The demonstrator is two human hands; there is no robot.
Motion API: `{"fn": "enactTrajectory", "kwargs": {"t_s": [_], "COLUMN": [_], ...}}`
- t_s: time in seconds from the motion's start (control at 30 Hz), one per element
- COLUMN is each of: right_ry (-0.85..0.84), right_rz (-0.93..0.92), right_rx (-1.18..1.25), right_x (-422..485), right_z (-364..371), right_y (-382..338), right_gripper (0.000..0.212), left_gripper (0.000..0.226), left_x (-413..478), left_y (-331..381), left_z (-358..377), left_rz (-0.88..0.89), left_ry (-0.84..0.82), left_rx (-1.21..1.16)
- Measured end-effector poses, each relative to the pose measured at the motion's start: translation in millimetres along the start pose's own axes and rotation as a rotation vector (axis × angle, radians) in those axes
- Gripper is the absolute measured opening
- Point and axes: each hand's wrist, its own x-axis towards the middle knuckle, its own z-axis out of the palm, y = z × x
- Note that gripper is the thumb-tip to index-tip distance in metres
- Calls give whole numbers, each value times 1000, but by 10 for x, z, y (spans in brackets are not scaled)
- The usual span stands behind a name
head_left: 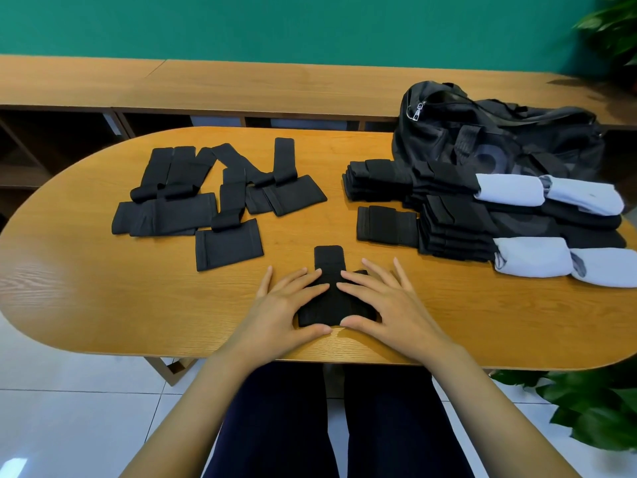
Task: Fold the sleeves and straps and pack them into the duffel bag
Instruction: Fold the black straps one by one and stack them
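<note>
- Step in hand: folding one black sleeve (pixel 324 305), which lies at the near edge of the table (pixel 103 288), straight in front of me.
- Left hand (pixel 282 305) and right hand (pixel 379 301) lie flat with fingers straight, pressing the sleeve from either side. Neither grasps anything.
- Its strap (pixel 329 258) pokes out beyond my fingertips, so I judge this fold unfinished.
- Unfolded pieces (pixel 206 198) lie to my left. Folded stacks (pixel 437 215) sit to my right, just before the duffel bag (pixel 499 132). I cannot tell what the bag holds.
- Next move, judged: turn the strap back over the sleeve, keep the bundle pinched so it cannot spring open, and carry it to the stacks.
</note>
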Motion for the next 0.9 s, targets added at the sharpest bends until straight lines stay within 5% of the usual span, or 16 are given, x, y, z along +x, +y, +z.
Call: {"fn": "enactTrajectory", "kwargs": {"t_s": [0.3, 0.47, 0.67, 0.9], "right_ry": [68, 198, 297, 340], "right_rz": [-38, -64, -45, 64], "right_rx": [19, 38, 79, 237], "right_x": [-20, -17, 25, 164], "right_z": [17, 26, -5, -86], "right_y": [-1, 21, 12, 0], "right_gripper": [75, 56, 47, 52], "left_gripper": [71, 76, 80, 52], "left_x": [-21, 15, 48, 140], "left_y": [144, 178, 252, 256], "left_z": [-23, -31, -55, -74], "left_rz": [-41, -65, -70, -112], "left_ry": [2, 49, 200, 430], "left_rx": [38, 26, 11, -78]}}
